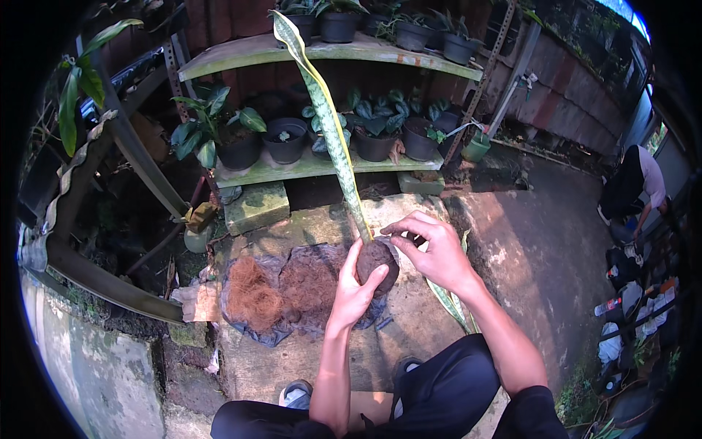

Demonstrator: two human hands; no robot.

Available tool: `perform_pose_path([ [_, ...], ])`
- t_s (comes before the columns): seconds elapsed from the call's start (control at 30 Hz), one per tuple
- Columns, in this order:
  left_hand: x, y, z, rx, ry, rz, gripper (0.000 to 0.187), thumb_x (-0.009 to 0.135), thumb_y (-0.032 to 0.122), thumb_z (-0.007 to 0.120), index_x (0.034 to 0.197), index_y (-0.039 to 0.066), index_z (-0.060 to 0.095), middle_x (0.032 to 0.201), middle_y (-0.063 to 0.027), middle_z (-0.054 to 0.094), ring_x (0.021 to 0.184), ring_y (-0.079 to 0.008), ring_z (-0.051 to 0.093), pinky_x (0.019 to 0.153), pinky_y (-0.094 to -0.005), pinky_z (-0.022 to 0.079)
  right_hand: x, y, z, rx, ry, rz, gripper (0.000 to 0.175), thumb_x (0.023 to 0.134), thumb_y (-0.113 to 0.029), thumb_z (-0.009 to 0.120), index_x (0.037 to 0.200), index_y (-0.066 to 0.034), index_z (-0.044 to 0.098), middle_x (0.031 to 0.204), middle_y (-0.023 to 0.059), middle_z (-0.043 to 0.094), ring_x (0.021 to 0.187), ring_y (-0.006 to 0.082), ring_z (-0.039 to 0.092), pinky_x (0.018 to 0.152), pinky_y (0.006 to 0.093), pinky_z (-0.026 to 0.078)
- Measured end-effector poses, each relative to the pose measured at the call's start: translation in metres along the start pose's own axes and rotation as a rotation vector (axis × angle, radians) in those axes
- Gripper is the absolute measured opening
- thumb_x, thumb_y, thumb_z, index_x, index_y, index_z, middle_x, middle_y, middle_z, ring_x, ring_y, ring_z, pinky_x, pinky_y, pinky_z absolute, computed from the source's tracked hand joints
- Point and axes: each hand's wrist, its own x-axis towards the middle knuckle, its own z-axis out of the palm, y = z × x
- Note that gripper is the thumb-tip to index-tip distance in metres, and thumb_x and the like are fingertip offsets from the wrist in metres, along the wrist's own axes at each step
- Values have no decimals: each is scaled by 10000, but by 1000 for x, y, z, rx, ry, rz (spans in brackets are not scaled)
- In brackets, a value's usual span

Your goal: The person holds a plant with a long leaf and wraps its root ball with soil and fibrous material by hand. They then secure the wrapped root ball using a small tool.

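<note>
My left hand is wrapped around a dark, round root ball at the base of a snake plant leaf. The long leaf, mottled green with yellow edges, rises up and to the left. Beside the leaf base, just above the ball, my right hand has its thumb and forefinger close together; whether something thin is between them cannot be told. Below and left, a dark plastic sheet bears reddish-brown coconut fiber and brown crumbly fiber. Another variegated snake plant lies partly behind my right forearm.
Two mossy shelves with potted plants stand ahead, the lower on concrete blocks. A metal frame is at the left. At the far right a person bends over near scattered bottles and bags.
</note>
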Motion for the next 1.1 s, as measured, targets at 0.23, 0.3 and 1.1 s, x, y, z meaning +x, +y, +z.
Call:
perform_pose_path([
  [0.23,8,-17,-3,206,67,245,597,854,29,672,1377,-49,395,1235,-91,490,1146,-174,509,993,-294,413,3,-18,23,-255,-108,7,205,858,-173,657,1027,-61,688,996,104,640,886,296,653,722,391,525],
  [0.3,10,-20,-4,271,97,316,594,846,38,681,1365,-54,406,1214,-95,488,1126,-180,516,985,-295,414,7,-18,28,-320,-92,56,185,861,-156,647,1008,-46,673,1000,111,639,882,302,654,712,398,524],
  [1.1,8,9,-20,90,141,177,649,880,61,674,1422,-56,336,1169,-89,590,1050,-141,575,942,-284,462,6,18,22,142,-26,119,180,888,-97,655,1037,0,681,941,89,702,877,153,665,783,287,509],
])
